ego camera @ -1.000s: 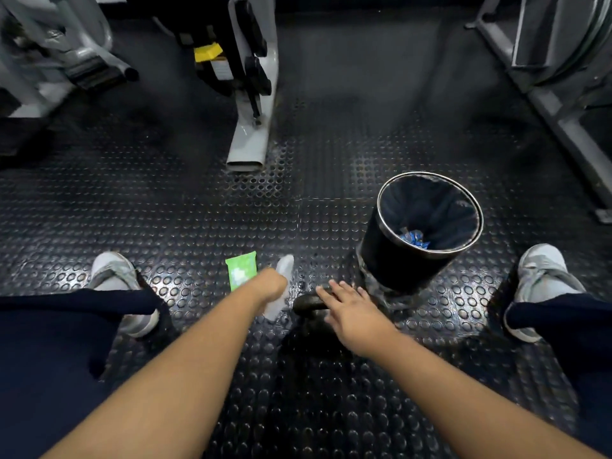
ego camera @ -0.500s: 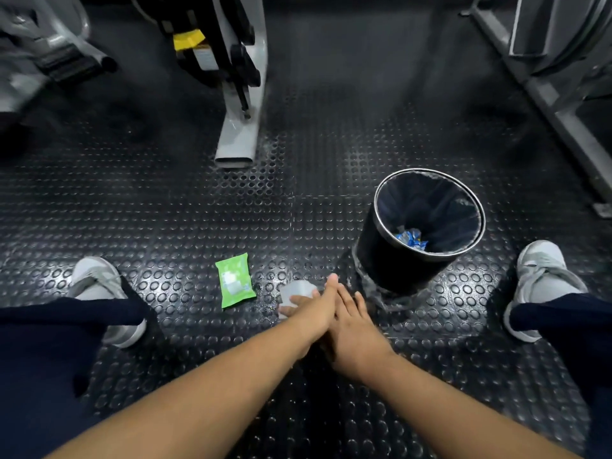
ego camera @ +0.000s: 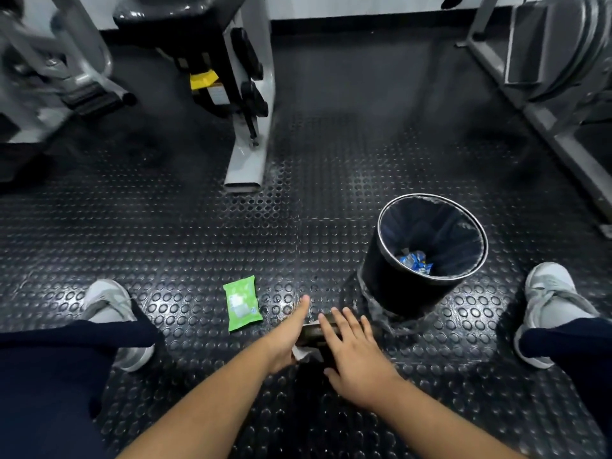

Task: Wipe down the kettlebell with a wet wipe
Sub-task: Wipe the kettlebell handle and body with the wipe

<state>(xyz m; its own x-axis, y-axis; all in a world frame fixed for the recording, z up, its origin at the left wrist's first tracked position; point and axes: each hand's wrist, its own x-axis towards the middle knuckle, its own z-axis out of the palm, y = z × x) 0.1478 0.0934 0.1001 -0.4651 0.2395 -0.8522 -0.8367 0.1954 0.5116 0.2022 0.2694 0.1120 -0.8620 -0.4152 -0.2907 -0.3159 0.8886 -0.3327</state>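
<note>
The dark kettlebell (ego camera: 312, 332) stands on the studded rubber floor between my feet, mostly covered by my hands. My left hand (ego camera: 287, 336) lies against its left side, thumb pointing forward, and holds the white wet wipe (ego camera: 300, 352) against the iron. Only a crumpled corner of the wipe shows under the palm. My right hand (ego camera: 355, 356) rests on top of the kettlebell with straight, spread fingers. The left hand's fingers are hidden.
A green pack of wipes (ego camera: 241, 303) lies on the floor left of the kettlebell. A black waste bin (ego camera: 399, 288) with blue wrappers inside stands just beyond it to the right. My shoes (ego camera: 109, 309) (ego camera: 549, 293) flank the spot. A grey machine leg (ego camera: 246, 160) stands ahead.
My left hand has drawn the wipe back from the far side of the kettlebell to its near left side. The right hand stays on top. The camera has tilted up.
</note>
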